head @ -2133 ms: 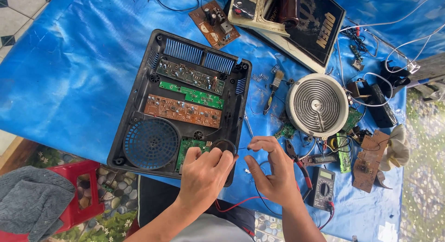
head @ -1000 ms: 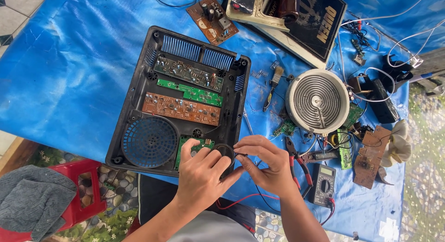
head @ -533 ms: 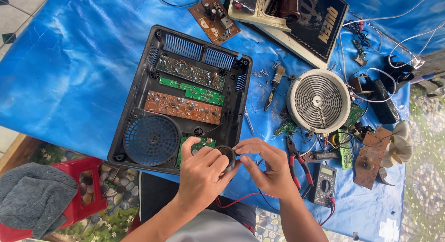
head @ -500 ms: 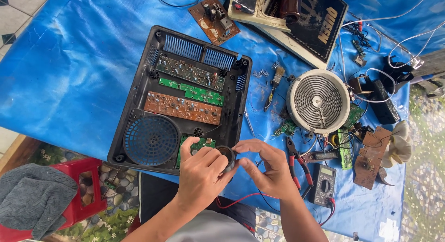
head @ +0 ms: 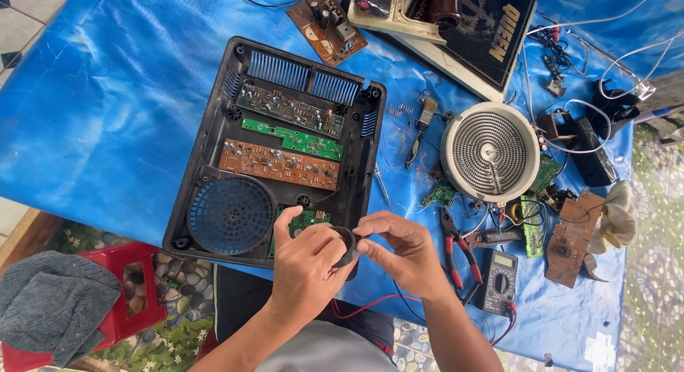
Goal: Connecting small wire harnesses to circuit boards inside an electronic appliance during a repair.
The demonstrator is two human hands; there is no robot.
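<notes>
**Both hands closed on a black tape roll at the casing's near edge**

The left hand point(head: 308, 266) and right hand point(head: 400, 252) are seen pinching a small black roll of tape point(head: 347, 245) between their fingertips, over the 6 o'clock edge of the open black appliance casing point(head: 214, 130). Two seconds earlier the hands were held slightly apart, the right one off the casing toward 4 o'clock; since then they have been brought together and the roll is now gripped from both sides, which suggests the tape is being readied for use. The roll is held on edge, its open centre facing roughly 9 to 3 o'clock, its flat faces toward the palms. A green circuit board point(head: 308, 220) lies just beyond it; red-handled pliers point(head: 456, 247) and a multimeter point(head: 498, 279) rest at 3 o'clock.
</notes>
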